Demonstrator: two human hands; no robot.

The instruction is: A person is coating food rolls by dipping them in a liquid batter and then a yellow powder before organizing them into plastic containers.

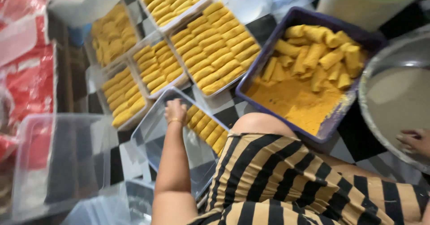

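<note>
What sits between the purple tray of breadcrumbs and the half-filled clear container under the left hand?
In the head view, the person's bent knee and a patch of checkered floor lie between the purple tray and clear container.

Left hand (175, 111), arm extended toward 12 o'clock, knuckles up, fingers curled downward, bracelet at wrist. Right hand (414, 141) at 3 o'clock, fingers loosely bent, partly cropped.

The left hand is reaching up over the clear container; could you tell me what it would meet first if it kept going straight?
Probably the breaded rolls lined up in the clear container under the left hand; depth is unclear.
</note>
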